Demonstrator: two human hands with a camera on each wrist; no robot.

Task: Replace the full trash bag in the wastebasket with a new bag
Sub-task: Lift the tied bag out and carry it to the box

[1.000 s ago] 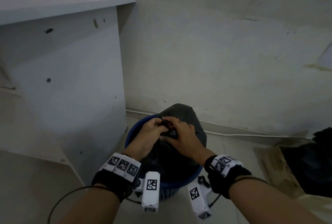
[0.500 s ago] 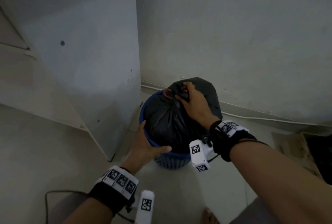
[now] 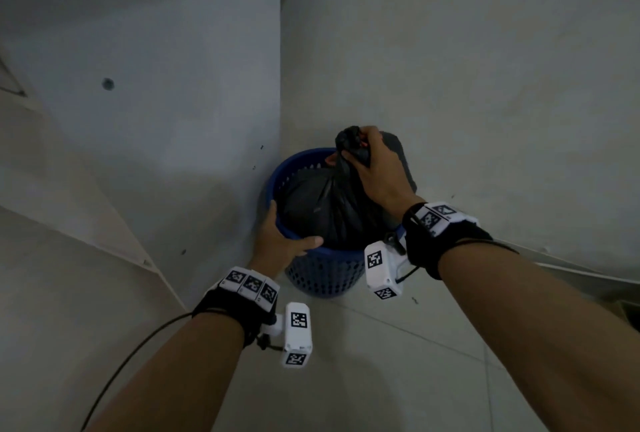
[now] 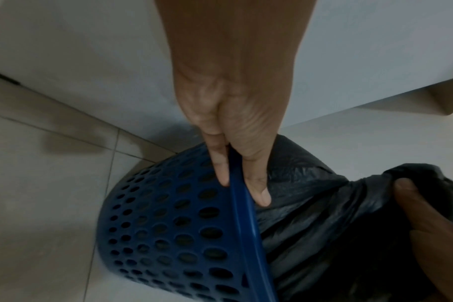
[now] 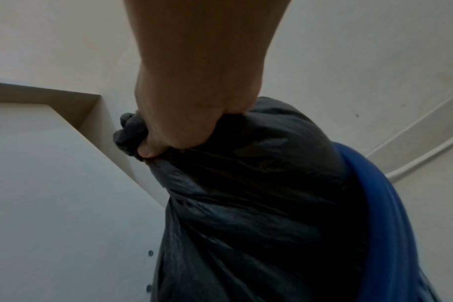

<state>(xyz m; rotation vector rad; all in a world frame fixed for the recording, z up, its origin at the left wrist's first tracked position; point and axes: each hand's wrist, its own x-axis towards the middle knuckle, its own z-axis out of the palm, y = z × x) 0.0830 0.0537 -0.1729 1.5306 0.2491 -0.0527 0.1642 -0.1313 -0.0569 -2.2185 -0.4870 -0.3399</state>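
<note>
A person's right hand (image 3: 377, 168) clamps its fingers around the gathered neck of a black trash bag (image 3: 329, 209) that sits inside a blue wastebasket (image 3: 322, 275) on the floor by the wall. The left hand (image 3: 280, 241) pinches the wastebasket's near rim, thumb inside, fingers outside. The soft, slippery plastic looks full, perhaps heavy, and its bunched neck seems the surest hold.
</note>
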